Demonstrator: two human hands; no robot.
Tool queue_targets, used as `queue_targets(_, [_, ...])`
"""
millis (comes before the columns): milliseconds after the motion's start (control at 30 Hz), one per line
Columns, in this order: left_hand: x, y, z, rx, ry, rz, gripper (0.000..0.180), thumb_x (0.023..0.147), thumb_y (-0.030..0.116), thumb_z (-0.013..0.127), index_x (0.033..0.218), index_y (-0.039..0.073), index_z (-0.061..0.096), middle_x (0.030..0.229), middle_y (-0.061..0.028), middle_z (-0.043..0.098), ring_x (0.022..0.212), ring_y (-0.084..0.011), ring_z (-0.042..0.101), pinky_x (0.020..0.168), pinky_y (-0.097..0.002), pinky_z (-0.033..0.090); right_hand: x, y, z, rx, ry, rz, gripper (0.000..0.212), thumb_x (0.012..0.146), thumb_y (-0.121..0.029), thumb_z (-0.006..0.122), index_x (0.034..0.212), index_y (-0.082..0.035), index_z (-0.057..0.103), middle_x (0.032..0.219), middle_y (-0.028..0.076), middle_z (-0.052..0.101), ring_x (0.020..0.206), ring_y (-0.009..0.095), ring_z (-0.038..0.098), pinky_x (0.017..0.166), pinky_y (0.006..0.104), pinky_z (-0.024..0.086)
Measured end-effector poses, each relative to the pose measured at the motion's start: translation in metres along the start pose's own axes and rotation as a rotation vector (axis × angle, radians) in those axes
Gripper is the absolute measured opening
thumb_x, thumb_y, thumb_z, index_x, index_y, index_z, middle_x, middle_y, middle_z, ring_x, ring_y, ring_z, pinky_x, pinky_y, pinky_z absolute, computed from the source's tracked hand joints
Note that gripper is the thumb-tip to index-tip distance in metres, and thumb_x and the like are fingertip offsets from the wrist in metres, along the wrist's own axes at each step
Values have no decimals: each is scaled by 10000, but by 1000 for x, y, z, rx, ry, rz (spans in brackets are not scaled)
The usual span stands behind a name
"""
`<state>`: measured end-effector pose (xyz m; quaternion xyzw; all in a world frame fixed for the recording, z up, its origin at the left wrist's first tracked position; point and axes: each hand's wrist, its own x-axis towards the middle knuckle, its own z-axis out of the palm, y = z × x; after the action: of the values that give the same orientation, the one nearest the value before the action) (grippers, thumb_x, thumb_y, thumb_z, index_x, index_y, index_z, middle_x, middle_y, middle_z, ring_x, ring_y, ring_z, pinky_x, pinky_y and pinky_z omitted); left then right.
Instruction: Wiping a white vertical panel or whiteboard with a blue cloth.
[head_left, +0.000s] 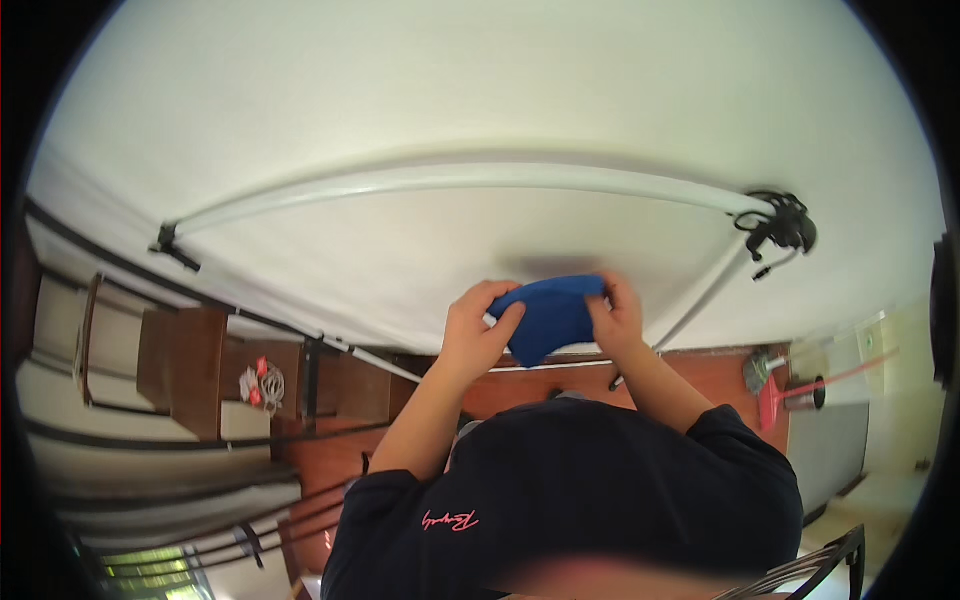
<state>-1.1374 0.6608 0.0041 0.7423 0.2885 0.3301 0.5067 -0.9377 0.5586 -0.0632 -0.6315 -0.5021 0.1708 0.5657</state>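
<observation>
A small piece of dark blue cloth (552,322) is stretched between my two hands in front of my chest. My left hand (482,328) pinches its left upper edge between thumb and fingers. At the opposite edge, my right hand (615,312) grips the cloth, its fingers partly hidden behind the fabric. The cloth's lower part tapers to a point and hangs free. Just beyond my hands runs a long white rack bar (480,178), with neither hand touching it.
Black fittings with a coiled cable (785,225) sit at the bar's right end. A pale wall (500,80) stands behind. Wooden shelves (180,365) hold a bundled cord (265,385) at the left. A red dustpan (769,405) and a dark bin (806,394) stand at the right.
</observation>
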Motion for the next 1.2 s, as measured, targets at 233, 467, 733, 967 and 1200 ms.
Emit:
queue_targets(233, [74,73,29,348,90,950,159,738,45,697,890,61,652,798,-67,656,743,-234,620,684,-336,457,50,-63,-28,-11,881,-267,260,864,-74,601,1041,-6,423,978,113,564,879,180,553,798,298,450])
queue_targets(467, [99,60,53,483,394,1155,152,699,93,704,833,129,642,757,20,644,655,-167,573,578,-325,335,69,-75,-11,-433,1251,-294,281,765,-5,627,655,-23,368,771,139,475,667,229,461,592,345,374])
queue_targets(733, [113,42,54,505,519,1328,155,700,70,718,803,125,616,748,3,634,639,-176,563,600,-296,364,61,-76,17,-175,1119,-157,153,792,-55,641,931,-19,587,923,157,588,832,285,570,768,351,463])
queue_targets(967, [116,38,56,425,497,1381,198,733,58,693,909,75,605,821,-60,659,660,-216,582,640,-318,419,79,-52,8,-748,939,-435,580,787,-443,640,1244,-92,575,1406,292,310,1329,509,210,1077,605,25])
queue_targets(1200, [101,32,43,408,370,1305,210,780,68,618,982,16,599,1100,-193,595,976,-306,554,820,-401,444,80,-32,0,-821,958,-446,702,808,-588,545,1314,-103,511,1416,300,298,1335,516,205,1066,638,51])
